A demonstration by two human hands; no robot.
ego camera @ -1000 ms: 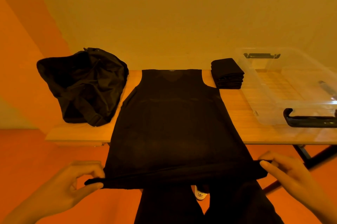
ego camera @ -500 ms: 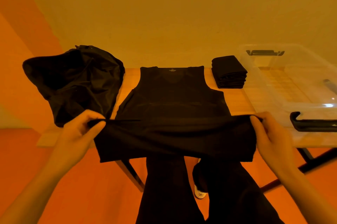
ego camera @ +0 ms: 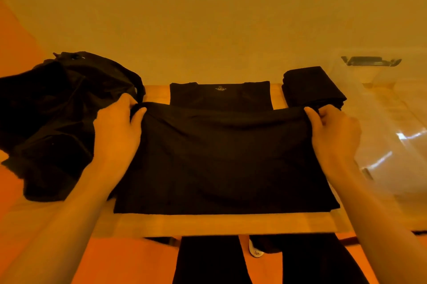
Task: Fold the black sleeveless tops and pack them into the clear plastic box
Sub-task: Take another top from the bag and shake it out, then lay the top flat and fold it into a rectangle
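A black sleeveless top [ego camera: 221, 159] lies on the wooden table [ego camera: 221, 223], its lower half folded up over the body so that only the neckline and label show beyond the fold. My left hand [ego camera: 115, 131] pinches the hem's left corner and my right hand [ego camera: 332, 131] pinches its right corner, both held just above the cloth. A stack of folded black tops [ego camera: 312, 86] sits at the back right. The clear plastic box [ego camera: 392, 122] with a black handle stands at the right, nothing visible inside.
A heap of unfolded black garments [ego camera: 53, 119] covers the table's left side, partly hanging over the edge. A plain wall rises right behind the table. My dark trouser legs and a shoe [ego camera: 255, 251] show below the front edge.
Both hands lifted the top's hem from below the table's front edge and carried it forward over the body toward the neckline. The view moved closer to the table.
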